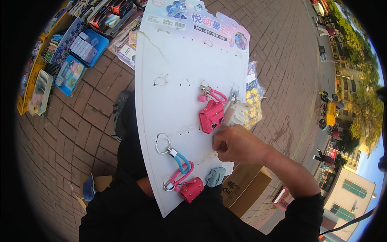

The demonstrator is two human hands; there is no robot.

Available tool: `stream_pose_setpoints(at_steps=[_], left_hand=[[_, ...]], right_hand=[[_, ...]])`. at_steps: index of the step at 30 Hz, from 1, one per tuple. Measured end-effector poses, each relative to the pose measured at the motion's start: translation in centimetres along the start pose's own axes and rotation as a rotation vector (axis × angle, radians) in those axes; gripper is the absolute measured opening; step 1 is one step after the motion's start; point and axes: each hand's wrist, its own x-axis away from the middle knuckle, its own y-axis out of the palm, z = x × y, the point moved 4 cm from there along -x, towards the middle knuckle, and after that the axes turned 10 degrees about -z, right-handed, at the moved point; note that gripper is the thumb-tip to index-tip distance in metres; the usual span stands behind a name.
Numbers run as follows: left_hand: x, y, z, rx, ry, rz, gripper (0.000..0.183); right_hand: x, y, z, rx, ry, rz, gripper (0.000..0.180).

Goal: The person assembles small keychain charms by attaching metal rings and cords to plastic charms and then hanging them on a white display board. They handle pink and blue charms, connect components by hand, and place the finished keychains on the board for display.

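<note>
Before me stands a white display card [178,109] with a printed, torn top edge and rows of small holes. My right hand [237,143] is curled against its right side, just below a white mini-bag keychain [235,115]; whatever its fingers hold is hidden. Beside that hangs a pink mini-bag keychain [211,116] with a braided loop. Lower down are a key ring with a blue braided strap [180,158], a darker pink mini bag [191,190] on a pink strap, and a light-blue mini bag [216,176]. The card hides my left hand; only a bit of wrist shows.
Brick paving [96,121] surrounds me. Upper left are a yellow crate [25,87], blue trays [99,45] and small packaged goods. A cardboard box [246,187] stands behind the card's lower right, and a plastic bag of yellow items [254,103] sits beyond its right edge.
</note>
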Motion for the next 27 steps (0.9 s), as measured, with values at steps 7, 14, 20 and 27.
stream_pose_setpoints(at_steps=[7, 14, 20, 27], left_hand=[[-1.3, 0.2, 0.5, -0.023, -0.003, 0.003, 0.067], [-1.5, 0.4, 0.7, -0.031, 0.002, 0.001, 0.066], [-1.3, 0.4, 0.7, -0.036, 0.000, -0.001, 0.066], [-0.1, 0.8, 0.8, -0.041, 0.024, 0.005, 0.066]], right_hand=[[-0.3, 0.2, -0.5, 0.070, 0.012, 0.009, 0.009], [0.1, 1.1, -0.9, 0.151, -0.085, 0.144, 0.007], [0.7, 2.7, -1.6, 0.291, -0.257, 0.286, 0.006], [0.8, 2.1, -0.7, 0.152, -0.138, 0.213, 0.012]])
